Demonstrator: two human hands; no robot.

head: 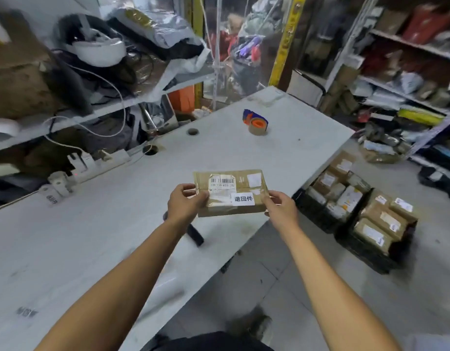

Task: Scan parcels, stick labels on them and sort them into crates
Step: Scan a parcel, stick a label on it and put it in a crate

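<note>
We are holding a brown parcel (230, 192) by its 2 short ends above the near right edge of the grey table (92, 236). Our left hand (184, 202) and right hand (282, 207) are both pinching it, fingers curled around the ends. Bare tabletop is stretching out beyond it towards a tape roll (256, 122). 2 black crates (355, 239) of parcels are sitting on the floor to the right.

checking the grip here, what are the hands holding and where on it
Both hold one brown parcel above the table: left hand grips its left end, right hand its right end.
</note>
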